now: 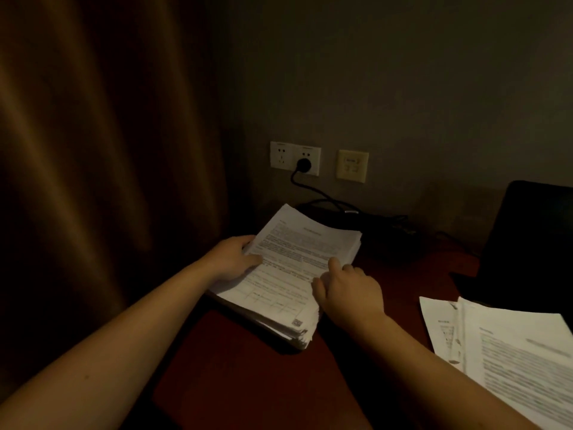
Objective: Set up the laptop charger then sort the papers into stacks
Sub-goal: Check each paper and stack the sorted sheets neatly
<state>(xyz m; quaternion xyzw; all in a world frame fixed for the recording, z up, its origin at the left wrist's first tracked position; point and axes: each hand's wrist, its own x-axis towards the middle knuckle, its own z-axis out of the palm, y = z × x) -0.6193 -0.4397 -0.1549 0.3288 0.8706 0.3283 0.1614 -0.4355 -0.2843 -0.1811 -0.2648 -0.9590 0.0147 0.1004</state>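
A thick stack of printed papers [288, 268] lies on the dark red desk [248, 377]. My left hand [232, 259] holds the stack's left edge, thumb on the top sheet. My right hand [347, 290] rests at the stack's right edge, fingers curled on the paper there; whether it pinches a sheet is unclear. A black charger plug [303, 164] sits in the white wall socket [294, 158], and its cable [322, 193] runs down to the dark charger block behind the stack. More sheets [511, 352] lie at the right. The black laptop [533, 243] stands at the right.
A brown curtain [102, 150] hangs along the left, close to the desk edge. A cream wall plate [352, 166] sits to the right of the socket. Tangled black cables [390, 225] lie on the desk against the wall.
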